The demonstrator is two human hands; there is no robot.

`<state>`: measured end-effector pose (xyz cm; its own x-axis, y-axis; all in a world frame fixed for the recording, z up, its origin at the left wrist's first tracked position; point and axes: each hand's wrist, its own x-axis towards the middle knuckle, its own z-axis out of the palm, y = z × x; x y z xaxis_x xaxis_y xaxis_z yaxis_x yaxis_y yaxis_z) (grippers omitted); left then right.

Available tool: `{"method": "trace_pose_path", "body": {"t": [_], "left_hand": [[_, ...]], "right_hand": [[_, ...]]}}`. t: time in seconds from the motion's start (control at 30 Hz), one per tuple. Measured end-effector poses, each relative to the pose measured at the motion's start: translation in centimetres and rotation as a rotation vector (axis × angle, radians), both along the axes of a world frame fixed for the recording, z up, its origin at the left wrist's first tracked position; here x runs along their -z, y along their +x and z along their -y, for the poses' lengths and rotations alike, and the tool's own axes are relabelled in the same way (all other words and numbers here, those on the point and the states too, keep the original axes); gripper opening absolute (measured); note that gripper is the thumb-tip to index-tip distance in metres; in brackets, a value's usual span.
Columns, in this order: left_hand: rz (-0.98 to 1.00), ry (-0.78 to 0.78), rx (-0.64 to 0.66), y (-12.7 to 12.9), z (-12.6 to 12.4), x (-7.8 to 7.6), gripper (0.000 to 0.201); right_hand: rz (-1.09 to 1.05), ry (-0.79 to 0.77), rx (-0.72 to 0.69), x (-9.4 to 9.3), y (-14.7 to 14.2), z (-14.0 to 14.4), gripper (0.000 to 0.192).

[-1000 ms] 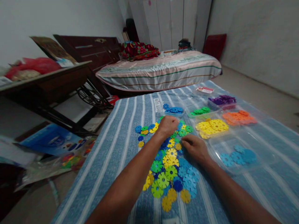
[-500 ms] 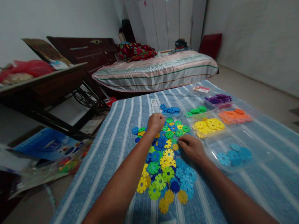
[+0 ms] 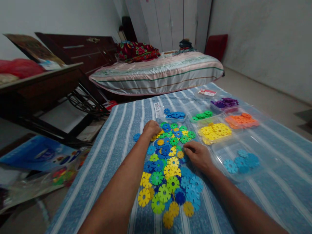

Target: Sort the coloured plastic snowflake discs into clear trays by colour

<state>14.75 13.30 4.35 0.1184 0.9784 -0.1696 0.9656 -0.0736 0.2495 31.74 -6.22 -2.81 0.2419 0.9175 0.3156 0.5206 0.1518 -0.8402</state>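
A loose pile of notched plastic snowflake discs in blue, green, lime and yellow spreads over the striped cloth. At the pile's far left edge is my left hand, fingers curled down beside yellow discs; whatever lies under the fingertips is hidden. My right hand rests at the pile's right side, thumb and fingers pinched together by a dark-yellow disc. Anything inside that pinch is too small to make out. Light-blue discs lie in a cluster nearer me, below the right hand.
Clear plastic boxes hold sorted discs: blue, green, yellow, orange, purple and light blue. A red-and-white card lies at the back. Left stands a sewing-machine table; a bed is beyond.
My left hand has moved left and slightly down, from near the blue box to the pile's far left edge, uncovering discs. My right hand stays by the pile. The view has shifted slightly.
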Motion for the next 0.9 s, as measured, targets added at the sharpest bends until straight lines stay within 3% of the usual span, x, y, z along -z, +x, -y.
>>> {"method": "trace_pose_path", "body": {"t": [0.2,0.4,0.5,0.67,0.8,0.9], "left_hand": [[0.060,-0.026,-0.021,-0.3,-1.0,0.7,0.015],[0.154,0.023,-0.081,-0.6,-0.4,1.0,0.018],[0.230,0.051,-0.120,-1.1,0.2,0.4,0.014],[0.387,0.059,-0.137,-1.0,1.9,-1.9,0.011],[0.495,-0.036,-0.062,1.4,4.9,-3.0,0.016],[0.680,-0.198,0.138,4.5,8.4,-3.0,0.018]], "right_hand": [[0.000,-0.003,0.003,-0.1,-0.1,0.0,0.020],[-0.013,-0.008,0.000,0.1,0.0,-0.1,0.020],[-0.012,-0.008,0.001,0.2,0.0,-0.1,0.020],[-0.001,-0.013,0.007,0.0,0.0,-0.1,0.020],[-0.008,-0.010,0.003,-0.3,-0.1,0.0,0.020],[0.003,-0.024,-0.002,0.1,0.0,0.0,0.020]]}}
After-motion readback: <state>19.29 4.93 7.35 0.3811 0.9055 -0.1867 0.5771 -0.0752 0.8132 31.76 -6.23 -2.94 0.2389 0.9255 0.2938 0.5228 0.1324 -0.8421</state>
